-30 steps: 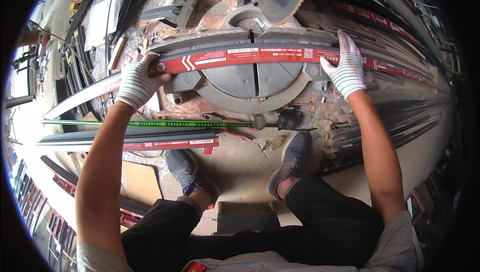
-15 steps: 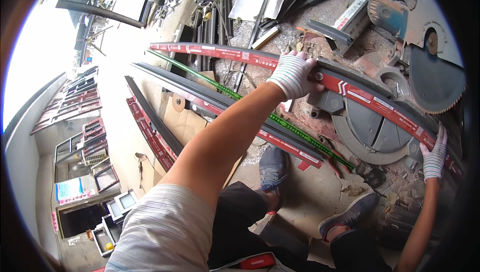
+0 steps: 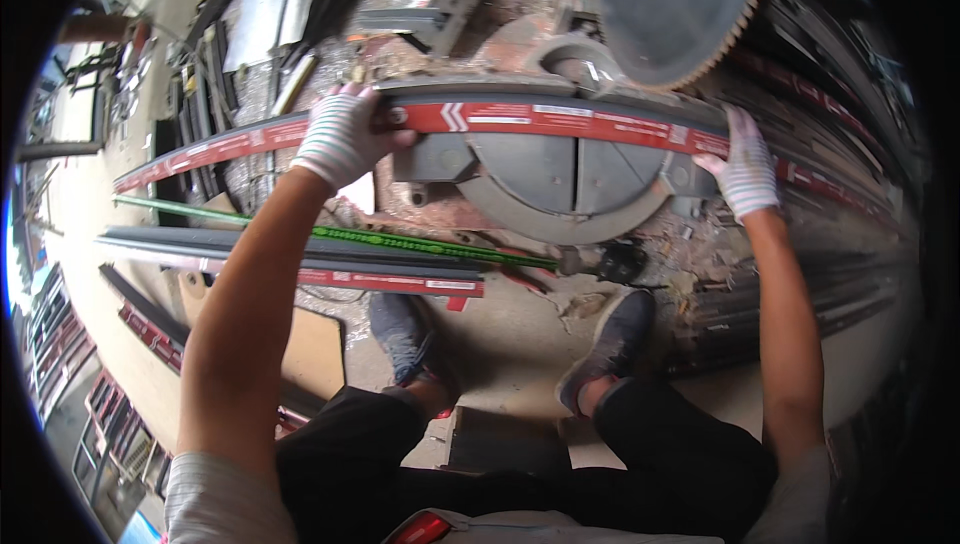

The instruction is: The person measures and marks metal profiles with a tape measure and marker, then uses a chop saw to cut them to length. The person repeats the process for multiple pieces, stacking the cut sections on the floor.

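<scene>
A long dark metal profile (image 3: 545, 119) with red protective film lies across the grey round base (image 3: 530, 179) of a mitre saw. My left hand (image 3: 343, 139), in a white striped glove, grips it left of the base, with fingertips over the far edge and thumb on the near face. Toward the other end, my right hand (image 3: 745, 166), gloved alike, is closed around the profile at the base's right side. The saw's toothed blade (image 3: 680, 19) is raised beyond the profile, nearer my right hand. Parts of the fingers are hidden behind the profile.
A green measuring stick (image 3: 400, 242) and another red-filmed profile (image 3: 400, 282) lie nearer me, left of centre. Dark profiles (image 3: 790, 294) are piled at the right. White sheets (image 3: 260, 19) and metal offcuts lie at the far left. My shoes (image 3: 610, 344) stand below the saw.
My view has swung right, so the saw and profile now appear nearer the middle. Both hands keep hold of the profile. Whether it slid along the saw is hard to tell.
</scene>
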The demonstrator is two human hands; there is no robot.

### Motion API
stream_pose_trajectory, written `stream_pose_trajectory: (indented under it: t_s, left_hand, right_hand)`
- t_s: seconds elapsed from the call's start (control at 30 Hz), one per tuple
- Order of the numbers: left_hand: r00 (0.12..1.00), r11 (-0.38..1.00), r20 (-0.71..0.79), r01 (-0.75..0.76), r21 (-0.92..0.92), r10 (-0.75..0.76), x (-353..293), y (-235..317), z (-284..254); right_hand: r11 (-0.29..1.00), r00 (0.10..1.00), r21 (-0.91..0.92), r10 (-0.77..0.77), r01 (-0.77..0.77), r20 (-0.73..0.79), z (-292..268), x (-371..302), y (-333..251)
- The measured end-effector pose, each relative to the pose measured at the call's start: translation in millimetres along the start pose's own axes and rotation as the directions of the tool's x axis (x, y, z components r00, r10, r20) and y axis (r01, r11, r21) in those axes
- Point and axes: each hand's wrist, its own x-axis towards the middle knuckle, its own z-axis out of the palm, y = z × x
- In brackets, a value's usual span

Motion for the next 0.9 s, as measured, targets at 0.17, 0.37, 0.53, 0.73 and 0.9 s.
stream_pose_trajectory:
  t_s: [0.17,0.37,0.53,0.73,0.9]
  left_hand:
    - [1.0,0.982,0.029,-0.008,0.188,0.003,1.3,11.7,-12.5]
    - [0.999,0.998,0.032,0.016,-0.068,-0.014,1.6,6.8,-5.1]
    - [1.0,0.998,0.006,-0.013,-0.057,0.014,0.6,10.9,-6.4]
    - [0.99,0.979,0.116,0.098,-0.179,-0.078,7.6,21.9,-6.8]
    - [0.996,0.993,0.083,0.05,-0.111,-0.041,8.3,-7.5,10.0]
  right_hand:
    - [0.999,1.0,0.043,-0.006,0.006,0.013,-1.3,5.4,-3.4]
    - [0.998,1.0,0.06,-0.017,0.015,0.02,-0.6,5.0,1.8]
    - [0.999,0.999,0.054,0.001,-0.003,0.042,-9.4,5.3,-1.6]
    - [0.997,0.997,0.049,0.055,-0.058,0.054,-7.8,3.8,1.7]
    - [0.997,0.999,0.06,0.048,-0.049,0.009,-3.3,3.7,-0.9]
